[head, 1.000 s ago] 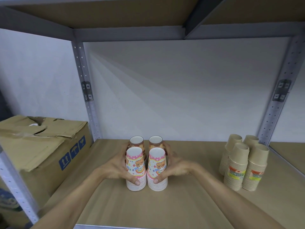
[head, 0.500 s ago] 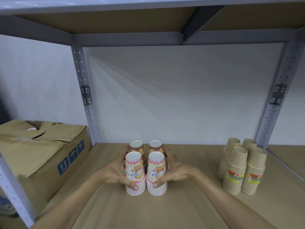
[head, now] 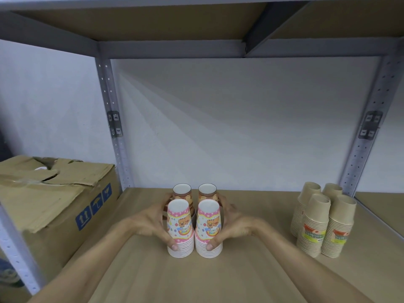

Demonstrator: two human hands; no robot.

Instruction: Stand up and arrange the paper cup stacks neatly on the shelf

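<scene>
Several printed paper cup stacks stand upside down in a tight square at the middle of the shelf board (head: pixel 251 278). The front two are pink and white, the left pink stack (head: pixel 179 228) and the right pink stack (head: pixel 208 228). Behind them stand two brown printed stacks (head: pixel 182 193). My left hand (head: pixel 153 224) wraps the left side of the group, thumb on the left pink stack. My right hand (head: pixel 234 224) wraps the right side, thumb on the right pink stack. Both hands press the group together.
Several plain brown cup stacks (head: pixel 321 224) stand upright in a cluster at the right, near the right shelf post (head: pixel 360 154). A torn cardboard box (head: pixel 50 200) sits left of the left post (head: pixel 113 127). An upper shelf (head: pixel 175 25) hangs overhead.
The view has tilted slightly, so the cups sit a little lower in frame. Both hands stay clasped around the printed stacks in the same place.
</scene>
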